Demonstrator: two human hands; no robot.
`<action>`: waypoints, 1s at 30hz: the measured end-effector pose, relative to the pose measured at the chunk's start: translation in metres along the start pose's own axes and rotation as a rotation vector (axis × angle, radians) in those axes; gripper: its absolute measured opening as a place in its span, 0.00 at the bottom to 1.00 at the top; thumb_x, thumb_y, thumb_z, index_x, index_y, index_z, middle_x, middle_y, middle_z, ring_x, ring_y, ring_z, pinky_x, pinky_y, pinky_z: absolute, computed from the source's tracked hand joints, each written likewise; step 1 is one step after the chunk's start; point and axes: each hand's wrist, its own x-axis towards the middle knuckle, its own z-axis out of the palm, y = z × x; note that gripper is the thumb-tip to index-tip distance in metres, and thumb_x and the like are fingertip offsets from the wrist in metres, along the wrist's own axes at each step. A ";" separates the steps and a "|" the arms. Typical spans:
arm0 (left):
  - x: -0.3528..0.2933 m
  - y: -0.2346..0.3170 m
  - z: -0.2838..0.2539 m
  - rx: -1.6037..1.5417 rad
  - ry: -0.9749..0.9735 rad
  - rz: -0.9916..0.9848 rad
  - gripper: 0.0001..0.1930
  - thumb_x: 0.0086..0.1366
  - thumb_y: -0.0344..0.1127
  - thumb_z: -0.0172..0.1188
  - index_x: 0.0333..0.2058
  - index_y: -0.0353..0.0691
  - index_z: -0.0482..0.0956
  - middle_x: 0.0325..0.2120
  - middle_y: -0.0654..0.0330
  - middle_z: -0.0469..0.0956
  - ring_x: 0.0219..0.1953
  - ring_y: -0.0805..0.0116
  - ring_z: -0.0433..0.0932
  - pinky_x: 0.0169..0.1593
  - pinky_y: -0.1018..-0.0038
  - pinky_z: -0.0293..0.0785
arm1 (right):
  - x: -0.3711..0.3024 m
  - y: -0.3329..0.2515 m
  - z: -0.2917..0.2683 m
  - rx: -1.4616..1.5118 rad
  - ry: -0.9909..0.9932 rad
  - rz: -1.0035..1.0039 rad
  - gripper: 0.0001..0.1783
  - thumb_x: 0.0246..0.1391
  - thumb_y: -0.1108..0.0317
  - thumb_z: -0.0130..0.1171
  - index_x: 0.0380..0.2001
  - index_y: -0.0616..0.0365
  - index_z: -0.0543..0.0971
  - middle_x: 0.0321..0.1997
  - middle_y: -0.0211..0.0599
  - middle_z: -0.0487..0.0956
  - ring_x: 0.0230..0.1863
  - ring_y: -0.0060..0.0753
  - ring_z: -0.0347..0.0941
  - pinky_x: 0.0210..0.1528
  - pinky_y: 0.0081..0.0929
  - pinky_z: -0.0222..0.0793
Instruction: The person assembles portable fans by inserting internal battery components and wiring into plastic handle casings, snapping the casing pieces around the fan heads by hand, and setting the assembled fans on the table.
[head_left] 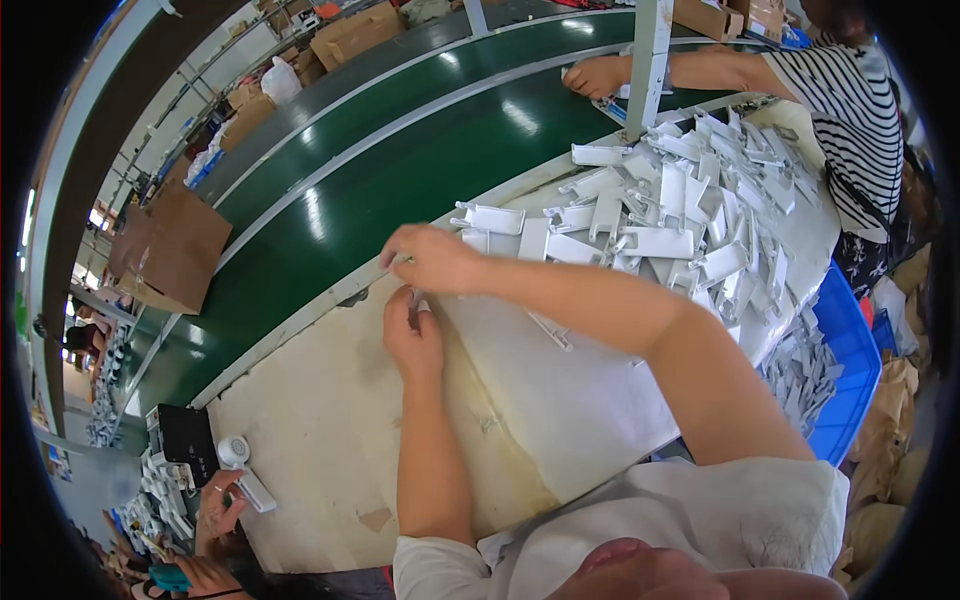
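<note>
My left hand (412, 338) is raised over the worktable, closed around a small pale plastic part (418, 299) mostly hidden by its fingers. Just above it my right hand (437, 259) reaches across with thumb and fingers bent together. Whatever lies between those fingertips, if anything, is too small to make out. A big heap of white plastic bracket-like pieces (655, 242) covers the right side of the table, partly behind my right forearm. One white piece (493, 218) lies at the heap's left end, close to my right wrist.
A green conveyor belt (375, 195) runs along the table's (330, 440) far side, past a white post (649, 70). A co-worker's hand (597, 76) works there; another person's hand (218, 505) is at lower left by a white roll (233, 450). A blue bin (850, 370) of grey parts stands right.
</note>
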 end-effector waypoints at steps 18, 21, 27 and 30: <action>0.005 0.010 0.008 0.048 -0.061 0.014 0.12 0.51 0.19 0.49 0.36 0.33 0.73 0.40 0.54 0.75 0.33 0.66 0.75 0.32 0.78 0.72 | 0.005 0.236 -0.254 -1.591 -0.366 0.779 0.13 0.53 0.65 0.46 0.35 0.55 0.79 0.42 0.37 0.78 0.41 0.40 0.76 0.43 0.38 0.67; 0.005 0.007 0.008 0.038 -0.063 -0.006 0.12 0.50 0.19 0.50 0.36 0.33 0.73 0.40 0.54 0.75 0.32 0.67 0.75 0.31 0.79 0.72 | 0.015 0.260 -0.248 -1.420 -0.217 0.922 0.15 0.55 0.63 0.44 0.41 0.56 0.75 0.45 0.41 0.77 0.43 0.41 0.75 0.43 0.39 0.69; 0.007 0.009 0.008 0.015 -0.061 0.009 0.12 0.50 0.19 0.50 0.36 0.33 0.73 0.39 0.55 0.75 0.33 0.65 0.75 0.33 0.77 0.72 | 0.026 0.278 -0.276 -1.004 -0.242 1.041 0.14 0.38 0.65 0.58 0.30 0.61 0.78 0.40 0.41 0.78 0.38 0.43 0.76 0.39 0.36 0.72; 0.005 0.011 0.007 0.038 -0.055 0.026 0.13 0.50 0.20 0.50 0.36 0.33 0.73 0.38 0.54 0.75 0.34 0.62 0.75 0.34 0.76 0.72 | 0.035 0.224 -0.264 -0.350 0.227 1.131 0.09 0.38 0.66 0.58 0.22 0.61 0.75 0.21 0.35 0.72 0.16 0.27 0.68 0.20 0.24 0.69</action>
